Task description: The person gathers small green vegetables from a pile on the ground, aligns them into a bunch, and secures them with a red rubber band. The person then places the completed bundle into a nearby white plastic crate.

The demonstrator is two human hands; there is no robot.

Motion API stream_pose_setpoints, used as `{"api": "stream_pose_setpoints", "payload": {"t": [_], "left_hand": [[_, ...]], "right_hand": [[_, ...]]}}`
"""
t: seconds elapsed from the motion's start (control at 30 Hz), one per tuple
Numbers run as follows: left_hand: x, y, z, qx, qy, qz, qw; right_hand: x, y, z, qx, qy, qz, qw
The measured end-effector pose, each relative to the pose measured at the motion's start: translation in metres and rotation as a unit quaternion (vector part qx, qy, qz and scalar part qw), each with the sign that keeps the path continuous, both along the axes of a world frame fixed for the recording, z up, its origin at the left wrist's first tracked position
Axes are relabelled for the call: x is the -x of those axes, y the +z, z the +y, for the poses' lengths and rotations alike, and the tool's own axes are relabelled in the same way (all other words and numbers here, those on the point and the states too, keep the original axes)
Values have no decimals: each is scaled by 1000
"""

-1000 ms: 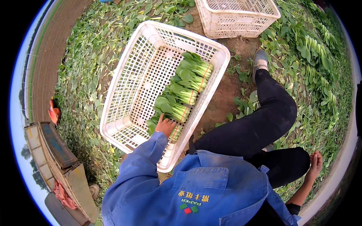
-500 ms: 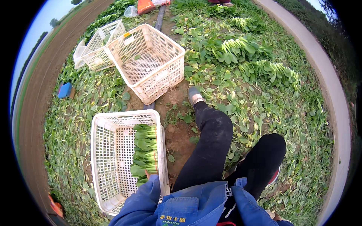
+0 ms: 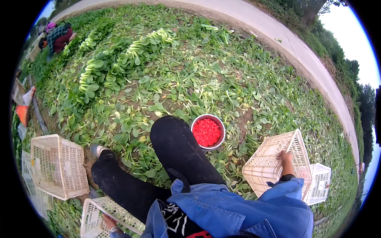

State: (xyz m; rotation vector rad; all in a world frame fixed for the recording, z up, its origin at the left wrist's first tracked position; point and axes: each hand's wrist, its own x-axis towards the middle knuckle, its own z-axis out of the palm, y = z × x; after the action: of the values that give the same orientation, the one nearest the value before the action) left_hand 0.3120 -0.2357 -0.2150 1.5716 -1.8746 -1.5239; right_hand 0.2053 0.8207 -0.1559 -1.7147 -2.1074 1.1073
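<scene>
The person has turned to the right, so I see a lot of new things. A second ago the right hand [image 3: 285,158] was out by the knee, away from any crate. Now it is on a pale crate [image 3: 260,170] with holes in its sides. Its fingers are bent round the side, and it seems to have hold of it. Another white crate [image 3: 320,180] sits just behind that one.

The left hand [image 3: 108,221] was on the green bunches half a second ago. Now it is low down by the edge of the same crate, the packing crate [image 3: 90,216], at the bottom left. I can't tell how far open that hand is, or if it has hold of anything. Most of that crate is cut off, so the bunches in it are hard to see.

A metal bowl [image 3: 212,148] full of red bits [image 3: 207,132] has come into sight, on the leafy ground just beside the bent knee [image 3: 174,139]. The big crate [image 3: 73,168] that was up ahead is now at the left. Heaps of leafy greens [image 3: 91,73] lie up at the left too, with a bent-over person [image 3: 59,37] beyond them.
</scene>
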Motion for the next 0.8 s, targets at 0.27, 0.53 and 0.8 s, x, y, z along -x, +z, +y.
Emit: {"api": "stream_pose_setpoints", "payload": {"t": [0.27, 0.53, 0.8], "left_hand": [[51, -3, -1, 37, -96, -56, 993], [49, -2, 31, 170, -118, -169, 964], [43, 32, 78, 279, -111, -227, 926]], "right_hand": [[117, 138, 8, -124, 6, 127, 984], [505, 230, -68, -53, 107, 389, 913], [533, 155, -283, -503, 500, 313, 632]]}}
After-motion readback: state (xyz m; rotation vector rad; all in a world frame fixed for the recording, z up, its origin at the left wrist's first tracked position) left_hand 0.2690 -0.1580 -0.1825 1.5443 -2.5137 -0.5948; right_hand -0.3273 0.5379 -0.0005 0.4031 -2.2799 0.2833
